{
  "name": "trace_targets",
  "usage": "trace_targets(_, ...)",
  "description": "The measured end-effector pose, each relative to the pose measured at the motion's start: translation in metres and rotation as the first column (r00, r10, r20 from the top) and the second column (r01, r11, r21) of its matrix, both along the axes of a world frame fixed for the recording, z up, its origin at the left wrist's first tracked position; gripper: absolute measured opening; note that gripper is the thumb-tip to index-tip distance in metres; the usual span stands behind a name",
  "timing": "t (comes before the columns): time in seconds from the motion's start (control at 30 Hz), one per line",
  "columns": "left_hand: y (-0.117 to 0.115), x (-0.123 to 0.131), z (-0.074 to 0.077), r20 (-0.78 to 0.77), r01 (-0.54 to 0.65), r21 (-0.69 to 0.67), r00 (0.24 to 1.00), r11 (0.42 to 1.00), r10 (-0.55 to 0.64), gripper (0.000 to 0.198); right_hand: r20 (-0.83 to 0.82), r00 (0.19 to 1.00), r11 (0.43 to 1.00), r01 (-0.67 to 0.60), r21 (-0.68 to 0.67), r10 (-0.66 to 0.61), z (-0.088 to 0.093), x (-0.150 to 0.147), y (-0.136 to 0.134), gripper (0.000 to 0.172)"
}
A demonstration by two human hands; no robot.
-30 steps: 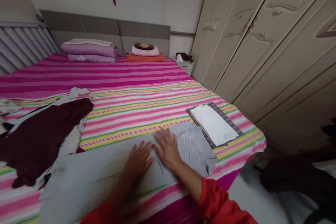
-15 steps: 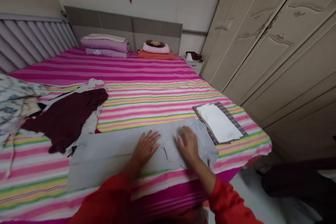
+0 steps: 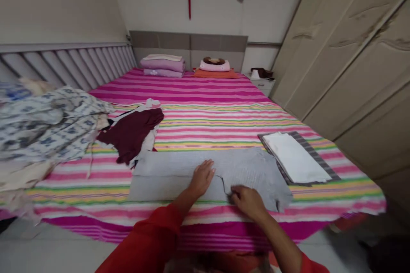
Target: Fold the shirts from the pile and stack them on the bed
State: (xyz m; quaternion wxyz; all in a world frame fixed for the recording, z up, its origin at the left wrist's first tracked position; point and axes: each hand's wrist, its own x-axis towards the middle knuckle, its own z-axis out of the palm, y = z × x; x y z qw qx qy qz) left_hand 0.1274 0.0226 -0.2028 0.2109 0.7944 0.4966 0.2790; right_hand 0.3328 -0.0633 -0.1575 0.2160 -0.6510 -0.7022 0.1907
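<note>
A pair of light grey trousers (image 3: 166, 187), folded lengthwise, lies flat across the near part of the bed. My left hand (image 3: 202, 178) rests on the cloth near its middle, palm down with fingers stretched out. From the fabric runs a thin dark drawstring (image 3: 223, 182). The fingers of my right hand (image 3: 248, 199) are curled and pinched at the lower end of that cord, close to the trousers' near edge. To the right of the trousers, a folded white cloth (image 3: 296, 158) lies on a folded dark striped one (image 3: 320, 164).
A maroon garment (image 3: 133, 133) lies on other clothes at the left. Beyond it is a heap with a blue-patterned white cloth (image 3: 64, 123). The striped bed cover (image 3: 205, 128) stretches to folded purple bedding (image 3: 163, 65) by the headboard. A wardrobe (image 3: 336, 51) stands along the right.
My right hand has gone from lying flat on the cloth to pinching the drawstring nearer the edge. My left hand stays flat on the trousers. The view has swung left.
</note>
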Motion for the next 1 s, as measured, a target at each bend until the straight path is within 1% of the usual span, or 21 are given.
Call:
trace_targets(0.03,-0.002,0.003,0.001,0.04,0.008,0.034,0.999,0.999,-0.009,0.047,-0.073,0.997,1.0,0.011,-0.019,-0.013,0.006,-0.001,0.003,0.024)
trace_targets(0.07,-0.002,0.008,0.002,0.068,0.015,0.064,0.998,0.998,-0.019,0.048,-0.13,0.991,0.999,0.04,0.005,-0.039,0.01,-0.004,0.008,0.03)
trace_targets(0.13,-0.001,0.017,0.005,0.075,0.009,0.091,0.997,0.996,-0.016,0.049,-0.158,0.981,0.982,0.135,0.131,-0.114,0.013,-0.01,0.023,0.044)
trace_targets(0.17,0.001,0.021,0.006,0.049,-0.003,0.089,0.999,0.996,-0.001,0.049,-0.126,0.979,0.967,0.183,0.18,-0.162,0.012,-0.013,0.031,0.049)
trace_targets(0.2,0.003,0.022,0.008,0.008,-0.018,0.083,1.0,0.996,0.017,0.048,-0.073,0.976,0.957,0.218,0.19,-0.207,0.008,-0.016,0.04,0.051)
trace_targets(0.27,0.008,0.014,0.008,-0.1,-0.054,0.073,0.993,0.996,0.062,0.048,0.06,0.96,0.957,0.264,0.12,-0.272,-0.006,-0.017,0.054,0.054)
trace_targets(0.3,0.011,0.004,0.007,-0.155,-0.072,0.077,0.984,0.994,0.083,0.047,0.124,0.95,0.957,0.277,0.083,-0.286,-0.015,-0.015,0.059,0.055)
trace_targets(0.37,0.015,-0.03,0.005,-0.244,-0.116,0.105,0.96,0.988,0.139,0.047,0.222,0.933,0.959,0.274,0.066,-0.282,-0.033,-0.009,0.065,0.056)
trace_targets(0.47,0.015,-0.101,0.004,-0.324,-0.233,0.155,0.906,0.96,0.272,0.046,0.288,0.917,0.959,0.244,0.145,-0.277,-0.05,0.0,0.065,0.058)
trace_targets(0.53,0.009,-0.147,0.007,-0.344,-0.325,0.181,0.864,0.928,0.369,0.045,0.301,0.912,0.956,0.235,0.177,-0.279,-0.054,0.003,0.063,0.058)
trace_targets(0.6,-0.001,-0.182,0.011,-0.334,-0.367,0.197,0.847,0.909,0.415,0.045,0.303,0.911,0.955,0.231,0.189,-0.28,-0.054,0.003,0.063,0.058)
trace_targets(0.67,-0.013,-0.203,0.013,-0.274,-0.39,0.208,0.857,0.897,0.437,0.043,0.304,0.909,0.953,0.235,0.194,-0.286,-0.053,0.001,0.063,0.058)
trace_targets(0.7,-0.019,-0.209,0.014,-0.21,-0.43,0.21,0.857,0.878,0.47,0.042,0.306,0.907,0.951,0.236,0.199,-0.289,-0.053,0.001,0.063,0.057)
trace_targets(0.73,-0.025,-0.212,0.013,-0.11,-0.521,0.193,0.831,0.832,0.546,0.042,0.308,0.905,0.949,0.237,0.206,-0.293,-0.053,0.001,0.063,0.057)
trace_targets(0.77,-0.03,-0.213,0.012,0.007,-0.647,0.147,0.757,0.748,0.653,0.042,0.31,0.903,0.948,0.237,0.214,-0.296,-0.053,0.0,0.063,0.056)
trace_targets(0.8,-0.034,-0.214,0.011,0.113,-0.771,0.07,0.637,0.633,0.763,0.045,0.311,0.902,0.946,0.236,0.222,-0.298,-0.054,0.0,0.063,0.055)
trace_targets(0.83,-0.037,-0.214,0.01,0.186,-0.861,-0.025,0.496,0.509,0.848,0.05,0.313,0.902,0.945,0.233,0.228,-0.298,-0.054,0.0,0.063,0.055)
trace_targets(0.87,-0.039,-0.214,0.01,0.218,-0.909,-0.116,0.371,0.401,0.903,0.055,0.313,0.901,0.944,0.232,0.236,-0.3,-0.055,0.0,0.063,0.055)
trace_targets(0.9,-0.039,-0.214,0.01,0.217,-0.925,-0.19,0.287,0.328,0.933,0.059,0.314,0.9,0.942,0.232,0.243,-0.303,-0.055,0.0,0.063,0.056)
trace_targets(0.93,-0.038,-0.215,0.011,0.198,-0.924,-0.242,0.252,0.297,0.947,0.062,0.316,0.898,0.94,0.232,0.25,-0.306,-0.056,0.0,0.063,0.057)
trace_targets(1.0,-0.033,-0.219,0.017,0.148,-0.892,-0.337,0.267,0.302,0.952,0.061,0.318,0.897,0.939,0.229,0.258,-0.306,-0.056,-0.001,0.063,0.058)
